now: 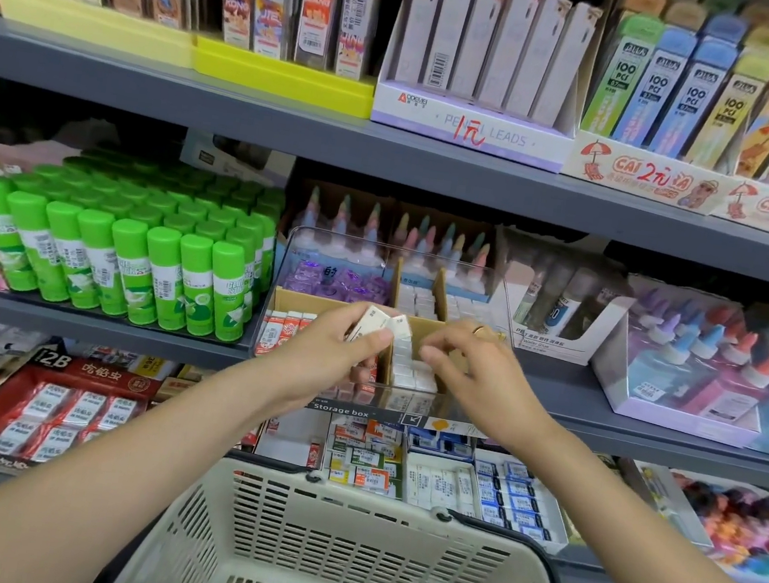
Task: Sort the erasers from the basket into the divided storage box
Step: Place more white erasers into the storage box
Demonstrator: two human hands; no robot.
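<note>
A clear divided storage box with cardboard partitions stands on the middle shelf. Its compartments hold purple erasers, white erasers and red-and-white erasers. My left hand grips a few small white erasers above the front middle compartment. My right hand, a ring on one finger, hovers beside it over the white erasers with its fingers curled; I cannot tell if it holds one. The cream plastic basket sits below my arms, and the part of its inside that I see holds nothing.
Green glue sticks crowd the shelf left of the box. Liquid glue bottles stand to its right and behind it. The shelf below carries boxed erasers and red 2B eraser packs. Pencil-lead boxes fill the top shelf.
</note>
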